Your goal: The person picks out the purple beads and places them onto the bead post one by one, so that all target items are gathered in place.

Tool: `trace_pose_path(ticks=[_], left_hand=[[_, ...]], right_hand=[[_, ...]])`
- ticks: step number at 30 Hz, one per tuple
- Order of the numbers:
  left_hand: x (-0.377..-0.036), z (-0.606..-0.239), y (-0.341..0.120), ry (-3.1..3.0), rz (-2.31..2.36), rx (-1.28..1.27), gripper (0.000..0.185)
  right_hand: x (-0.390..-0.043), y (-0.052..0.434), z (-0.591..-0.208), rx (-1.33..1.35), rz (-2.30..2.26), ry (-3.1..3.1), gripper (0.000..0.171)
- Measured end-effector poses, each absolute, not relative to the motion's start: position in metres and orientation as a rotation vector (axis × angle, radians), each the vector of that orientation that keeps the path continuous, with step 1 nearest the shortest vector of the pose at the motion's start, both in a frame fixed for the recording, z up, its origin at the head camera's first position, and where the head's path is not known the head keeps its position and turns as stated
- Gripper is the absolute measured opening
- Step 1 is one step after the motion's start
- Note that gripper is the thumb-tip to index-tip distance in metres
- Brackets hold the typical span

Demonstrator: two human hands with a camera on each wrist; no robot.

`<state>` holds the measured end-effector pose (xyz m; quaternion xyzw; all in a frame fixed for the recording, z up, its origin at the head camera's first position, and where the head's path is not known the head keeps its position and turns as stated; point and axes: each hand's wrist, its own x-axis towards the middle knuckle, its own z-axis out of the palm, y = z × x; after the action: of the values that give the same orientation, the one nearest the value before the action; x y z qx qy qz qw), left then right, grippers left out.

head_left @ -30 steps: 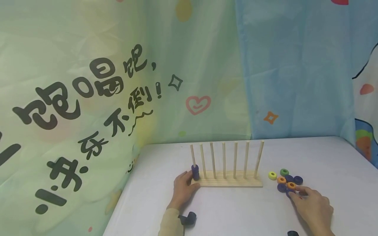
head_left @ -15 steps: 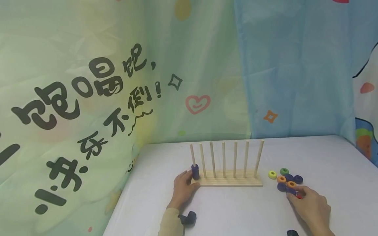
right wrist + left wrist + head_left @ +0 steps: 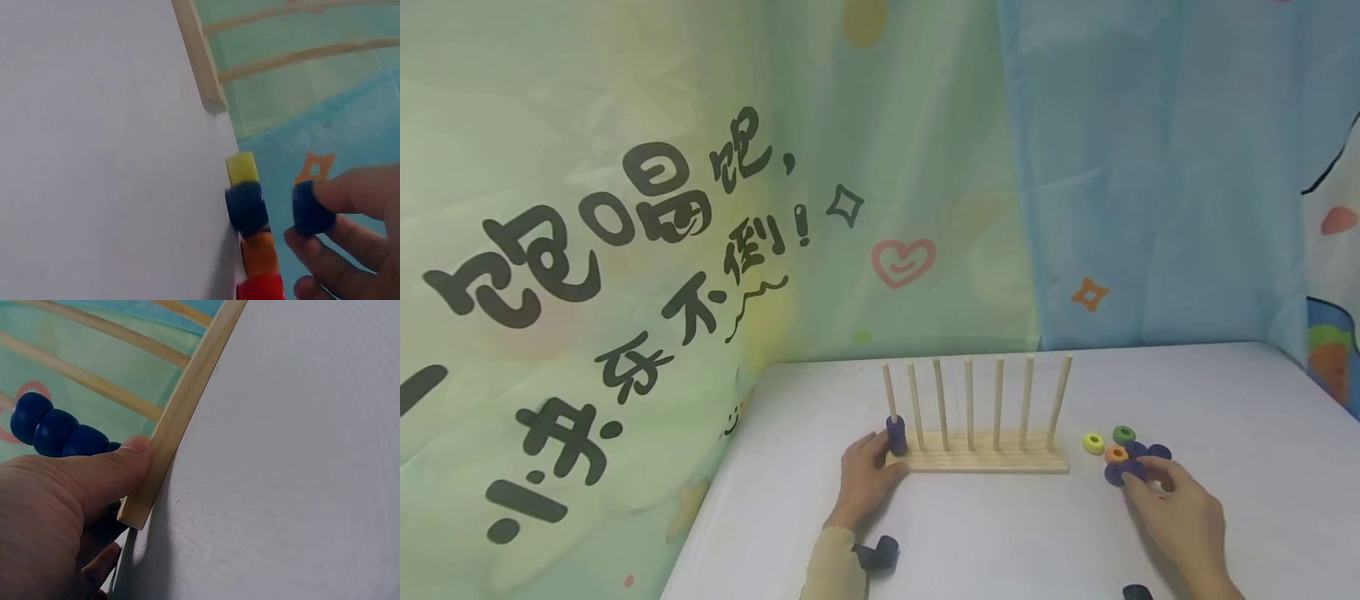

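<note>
Head view: peg rack point(image 3: 977, 461) steadied by left hand point(image 3: 863, 483) (thumb pressed to base); blue ring point(image 3: 310, 209) pinched by right hand point(image 3: 1180, 518).

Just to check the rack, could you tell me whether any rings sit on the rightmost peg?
No, the rightmost peg is bare; blue rings sit only on the leftmost.

Left hand point(image 3: 863, 479) flat; right hand point(image 3: 1176, 517) pinching

At the lower middle of the head view our left hand point(image 3: 863, 482) is bare, and its forearm wears a pale beige sleeve point(image 3: 832, 567) with a dark strap at the wrist. At the lower right our right hand point(image 3: 1176, 518) is bare too, with a dark band just showing at its wrist.
</note>
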<state>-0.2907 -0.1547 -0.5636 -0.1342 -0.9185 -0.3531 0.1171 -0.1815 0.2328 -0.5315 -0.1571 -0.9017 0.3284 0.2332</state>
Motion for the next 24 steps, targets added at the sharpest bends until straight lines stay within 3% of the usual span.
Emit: trace_pose_path(ticks=[12,24], left_hand=[[-0.287,-0.561,-0.156,-2.664,-1.086,-0.393,0.055],[-0.289,-0.56,-0.154,-2.655,-1.094,-0.418,0.054]], right_hand=[[-0.185,0.209,-0.518,-0.477,1.06,-2.32,0.031],[-0.184,0.199,-0.524,-0.359,1.108,-2.398,0.039]])
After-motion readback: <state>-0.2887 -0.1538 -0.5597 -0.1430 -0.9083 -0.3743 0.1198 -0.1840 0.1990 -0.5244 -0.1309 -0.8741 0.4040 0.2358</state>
